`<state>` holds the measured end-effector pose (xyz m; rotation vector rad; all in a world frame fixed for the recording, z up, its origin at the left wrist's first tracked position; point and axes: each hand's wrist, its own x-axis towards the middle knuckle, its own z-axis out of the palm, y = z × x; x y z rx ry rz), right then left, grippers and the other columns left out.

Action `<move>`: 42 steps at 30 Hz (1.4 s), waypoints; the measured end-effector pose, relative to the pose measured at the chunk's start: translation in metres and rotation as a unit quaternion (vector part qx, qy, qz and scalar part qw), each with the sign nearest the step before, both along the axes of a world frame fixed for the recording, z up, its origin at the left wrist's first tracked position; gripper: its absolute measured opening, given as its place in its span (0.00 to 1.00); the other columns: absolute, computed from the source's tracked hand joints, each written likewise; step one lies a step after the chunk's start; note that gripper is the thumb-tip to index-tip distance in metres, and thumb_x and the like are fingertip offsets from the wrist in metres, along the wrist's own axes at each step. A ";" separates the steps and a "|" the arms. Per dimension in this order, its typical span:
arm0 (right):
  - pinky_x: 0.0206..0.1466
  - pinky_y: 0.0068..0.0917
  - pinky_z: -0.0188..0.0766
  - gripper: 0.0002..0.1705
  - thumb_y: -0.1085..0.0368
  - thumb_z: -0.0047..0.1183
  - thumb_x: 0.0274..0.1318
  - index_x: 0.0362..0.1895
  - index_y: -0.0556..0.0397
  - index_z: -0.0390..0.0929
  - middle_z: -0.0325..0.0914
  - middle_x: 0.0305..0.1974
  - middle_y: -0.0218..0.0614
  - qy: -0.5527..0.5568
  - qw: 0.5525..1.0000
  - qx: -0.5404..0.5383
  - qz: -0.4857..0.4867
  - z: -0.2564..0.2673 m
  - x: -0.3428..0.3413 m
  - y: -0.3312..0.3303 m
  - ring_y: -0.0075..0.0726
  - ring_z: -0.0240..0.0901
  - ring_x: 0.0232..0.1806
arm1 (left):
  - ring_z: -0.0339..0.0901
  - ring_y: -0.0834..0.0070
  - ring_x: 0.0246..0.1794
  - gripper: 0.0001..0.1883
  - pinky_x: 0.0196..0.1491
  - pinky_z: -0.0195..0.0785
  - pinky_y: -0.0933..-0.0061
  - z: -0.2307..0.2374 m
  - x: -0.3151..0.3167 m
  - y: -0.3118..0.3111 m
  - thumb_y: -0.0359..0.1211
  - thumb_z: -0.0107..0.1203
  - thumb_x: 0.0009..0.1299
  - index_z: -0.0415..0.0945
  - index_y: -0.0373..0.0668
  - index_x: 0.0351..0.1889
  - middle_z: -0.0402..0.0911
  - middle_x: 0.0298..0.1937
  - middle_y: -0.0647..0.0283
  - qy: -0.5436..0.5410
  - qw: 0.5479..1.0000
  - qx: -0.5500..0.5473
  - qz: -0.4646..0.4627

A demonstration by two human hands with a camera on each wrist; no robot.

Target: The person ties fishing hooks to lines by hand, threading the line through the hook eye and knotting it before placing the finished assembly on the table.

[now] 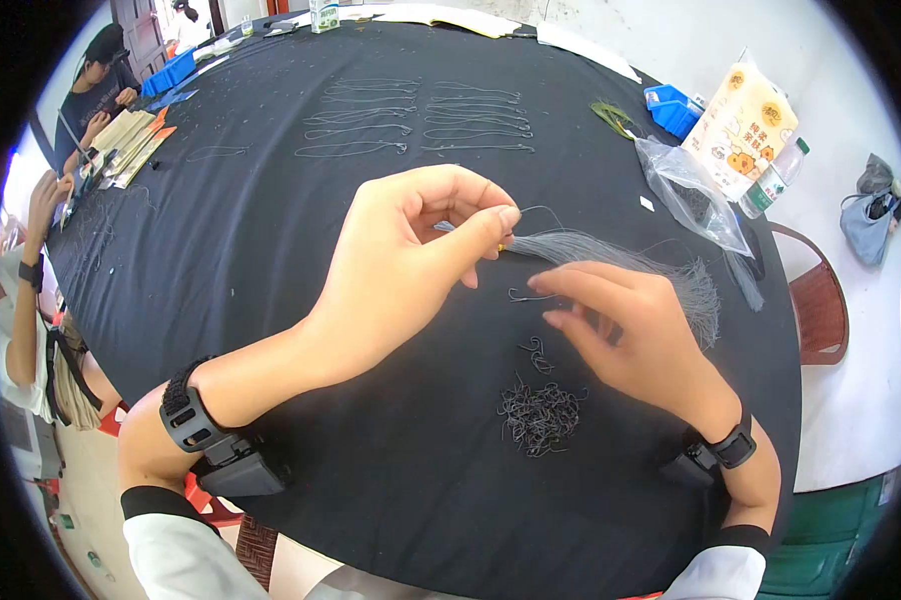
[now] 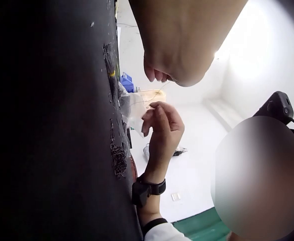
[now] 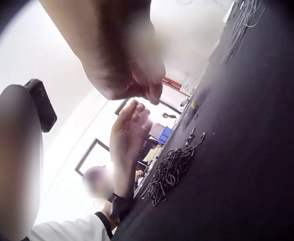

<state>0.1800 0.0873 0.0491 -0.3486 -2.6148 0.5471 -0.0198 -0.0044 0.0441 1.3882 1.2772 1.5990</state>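
Note:
My left hand (image 1: 401, 250) pinches a thin clear line between thumb and forefinger, above the black cloth. A short loop of line shows beside its fingertips. To its right and lower, my right hand (image 1: 641, 325) holds a small dark hook (image 1: 519, 296) at its fingertips. Behind the hands a long bundle of clear lines (image 1: 611, 250) with a yellow tie lies on the cloth. A pile of dark hooks (image 1: 543, 418) sits below the hands, with a few loose hooks (image 1: 538, 355) just above it. In the left wrist view a fine strand runs between the hands.
Looped lines (image 1: 361, 130) lie in two columns at the back of the table. Right of them are a plastic bag (image 1: 686, 190), a blue box (image 1: 673, 110), a printed package (image 1: 741, 130) and a bottle (image 1: 776, 180). Other people sit at the left edge.

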 end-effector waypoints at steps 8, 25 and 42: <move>0.32 0.32 0.73 0.09 0.69 0.57 0.53 0.40 0.56 0.80 0.81 0.35 0.42 -0.023 0.995 0.004 -0.099 -0.014 0.020 0.012 0.41 0.78 0.28 | 0.73 0.85 0.31 0.09 0.31 0.68 0.80 0.011 -0.014 0.002 0.33 0.55 0.70 0.79 0.36 0.39 0.78 0.32 0.67 -0.055 0.998 0.021 0.030; 0.37 0.33 0.72 0.03 0.71 0.59 0.50 0.31 0.56 0.79 0.78 0.29 0.38 -0.038 0.998 0.036 -0.047 -0.011 0.032 0.016 0.43 0.75 0.33 | 0.72 0.85 0.36 0.09 0.37 0.66 0.82 0.026 -0.051 0.008 0.34 0.53 0.71 0.77 0.37 0.41 0.78 0.36 0.69 -0.153 0.982 0.025 0.111; 0.27 0.21 0.68 0.05 0.73 0.59 0.50 0.33 0.53 0.77 0.77 0.29 0.30 -0.018 0.984 -0.052 -0.171 -0.015 0.048 0.017 0.24 0.75 0.29 | 0.75 0.80 0.42 0.12 0.44 0.69 0.78 0.033 -0.070 0.005 0.33 0.53 0.71 0.79 0.35 0.47 0.80 0.42 0.64 -0.177 0.979 0.050 0.087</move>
